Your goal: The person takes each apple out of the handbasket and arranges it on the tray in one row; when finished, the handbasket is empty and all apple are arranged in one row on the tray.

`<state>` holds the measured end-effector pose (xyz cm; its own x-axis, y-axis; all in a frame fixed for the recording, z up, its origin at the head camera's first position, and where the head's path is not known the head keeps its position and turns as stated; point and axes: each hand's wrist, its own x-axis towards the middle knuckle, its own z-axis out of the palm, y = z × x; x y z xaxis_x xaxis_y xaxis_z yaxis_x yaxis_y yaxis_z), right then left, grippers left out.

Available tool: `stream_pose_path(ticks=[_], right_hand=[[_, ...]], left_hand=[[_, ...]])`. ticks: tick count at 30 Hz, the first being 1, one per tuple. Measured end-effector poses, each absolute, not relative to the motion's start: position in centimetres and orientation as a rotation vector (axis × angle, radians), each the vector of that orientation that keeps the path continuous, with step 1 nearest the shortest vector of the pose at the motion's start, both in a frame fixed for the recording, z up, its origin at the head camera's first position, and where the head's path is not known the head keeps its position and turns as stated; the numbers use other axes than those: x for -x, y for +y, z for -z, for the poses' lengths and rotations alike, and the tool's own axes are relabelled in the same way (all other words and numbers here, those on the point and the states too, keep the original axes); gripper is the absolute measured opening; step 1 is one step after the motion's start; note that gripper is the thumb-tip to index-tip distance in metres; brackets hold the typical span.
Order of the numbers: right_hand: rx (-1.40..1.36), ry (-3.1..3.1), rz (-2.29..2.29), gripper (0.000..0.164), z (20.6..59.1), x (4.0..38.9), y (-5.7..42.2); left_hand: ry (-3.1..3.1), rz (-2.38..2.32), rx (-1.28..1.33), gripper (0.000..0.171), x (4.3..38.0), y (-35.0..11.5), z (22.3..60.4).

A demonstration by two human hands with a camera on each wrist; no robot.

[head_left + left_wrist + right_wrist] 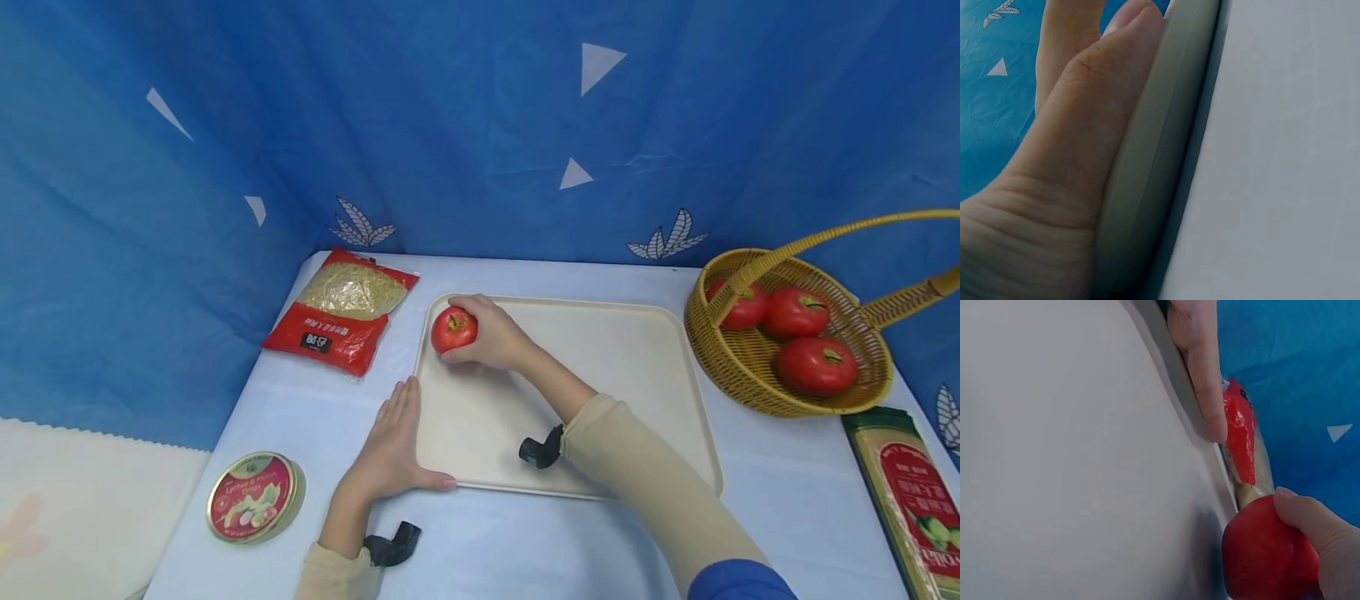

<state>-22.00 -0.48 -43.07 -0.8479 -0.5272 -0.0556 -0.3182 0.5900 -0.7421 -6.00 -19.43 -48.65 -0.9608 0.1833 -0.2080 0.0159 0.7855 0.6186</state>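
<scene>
In the head view my right hand [493, 333] grips a red apple [453, 330] over the far left corner of a cream tray [570, 400]. The right wrist view shows the thumb lying against the side of the apple [1269, 553]. My left hand [393, 446] lies along the tray's near left corner, fingers straight against the left side and thumb stretched along the front edge. Close up in the left wrist view, that thumb [1085, 119] presses flat to the tray's outer wall [1147, 162].
At the right stands a yellow wicker basket [701, 333] with a tall handle, holding several red apples [817, 365]. A red package [926, 500] lies in front of it. Left of the tray are a red-and-clear food bag [341, 312] and a round candy tin [253, 497]. Blue curtain [480, 125] hangs behind.
</scene>
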Motion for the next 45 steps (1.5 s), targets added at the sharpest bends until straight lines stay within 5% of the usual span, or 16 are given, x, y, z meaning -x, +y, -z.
stream_pose_path(ticks=[27,45], right_hand=[[0.714,2.545,1.121,0.097,42.9,20.5,-0.2],[0.766,2.810,1.295,0.069,37.2,14.2,11.9]], left_hand=[[2.726,-0.906,-0.182,0.160,5.8,-19.6,48.7],[2.723,-0.927,-0.158,0.161,5.9,-19.5,48.7]])
